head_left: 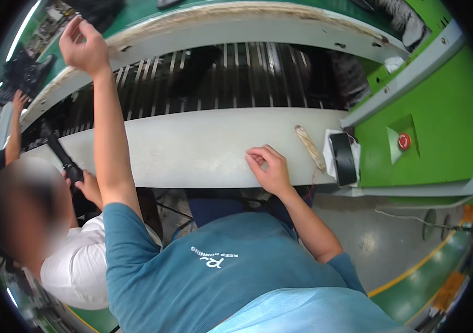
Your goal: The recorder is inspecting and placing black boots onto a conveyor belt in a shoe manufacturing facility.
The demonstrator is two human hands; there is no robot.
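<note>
"Board (192, 150) first: how does it look in the head view?"

"Pale, smooth and long, its edges bowed by the lens. It runs across the middle, in front of the person's waist, and the right hand (270, 169) is over its near part."

"Is that hand holding anything?"

"Its fingers are loosely bent, thumb close to the index finger. Whether something thin is pinched there, I cannot tell. The left hand (84, 49) is lifted by the far rail (258, 25), fingers curled too; again I cannot tell whether it grips or touches anything."

"What lies around them?"

"A twisted tan bundle (310, 147) slants across the board's right end, apart from the right hand. Near the bundle sits a black block (343, 158) with a white sheet (328, 152) around it. Farther right is a green machine housing (442, 133) bearing a red button (404, 141)."

"Anything in the way?"

"The left forearm (111, 139) crosses the board and the slatted opening (258, 83) beyond, hiding a strip of each. At the left, a co-worker (84, 272) in a white top grasps a black tool (71, 168), which covers part of the board's left end."

"And the counts?"

"One board, one bundle, one block, one red button, one black tool; two hands of the person's own; the slats are too dim to count surely"
</note>
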